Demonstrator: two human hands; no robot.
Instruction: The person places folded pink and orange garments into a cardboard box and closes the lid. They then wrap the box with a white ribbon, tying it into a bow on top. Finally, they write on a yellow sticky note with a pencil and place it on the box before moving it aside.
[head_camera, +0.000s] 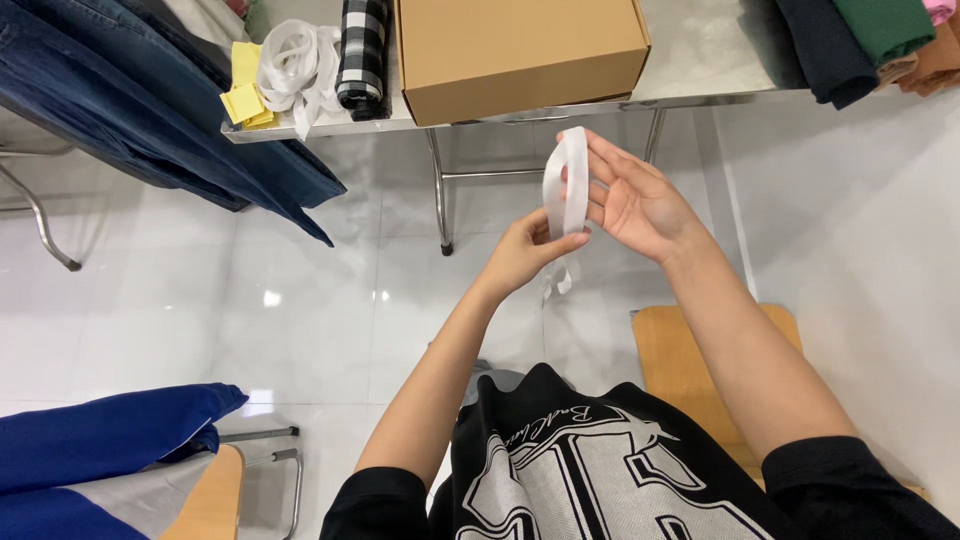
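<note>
I hold a white strap (566, 185) up in front of me, between my two hands, out over the white tiled floor (300, 300) and short of the desk (700, 60). The strap forms a narrow loop that stands nearly upright, its long axis running from my left hand (520, 255) below to the fingertips of my right hand (640, 205) above. My left hand is closed, thumb and fingers pinching the lower end of the loop; a short loose tail hangs just beneath that pinch. My right hand is open, palm turned toward me, its fingers spread and slipped behind the upper part of the loop, so the strap lies across them rather than being clamped. The loop therefore sits to the left of my right palm and directly above my left knuckles. The left hand is the nearer one to my body and is the hand with the firm grip; the right reaches a little farther out.

On the desk beyond, well apart from my hands, stands a brown cardboard box (520, 50), and left of it a black-and-white checked cloth (362, 50), a heap of more white straps (295, 65) and some yellow tags (245, 90). Blue jeans (150, 110) hang off the desk's left end. Folded dark and green garments (850, 40) lie at its right end.
</note>
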